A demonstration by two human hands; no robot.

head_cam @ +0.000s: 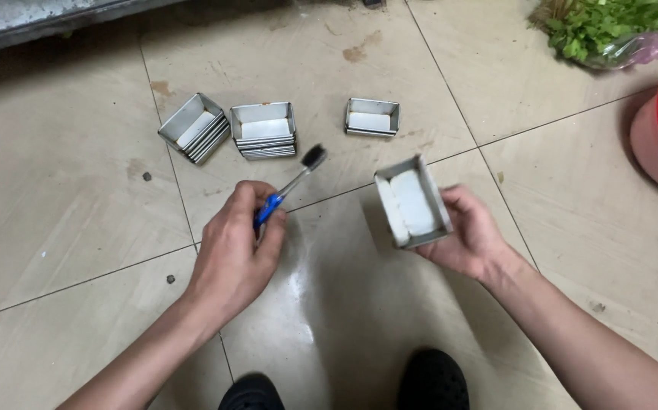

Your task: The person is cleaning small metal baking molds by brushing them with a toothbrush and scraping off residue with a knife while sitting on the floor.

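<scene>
The small metal tray [412,209], a thin-walled rectangular tin, looks light, stiff and somewhat slick; its outer walls and underside seem the surest places to grip. It is held above the tiled floor [63,197], near the joint between tiles, tilted with its open side up. The right hand [469,235] cups it from beneath, fingers curled round its far wall. The left hand [234,254] is closed in a fist around the blue-handled toothbrush [291,186], light and rigid, bristles pointing away.
</scene>
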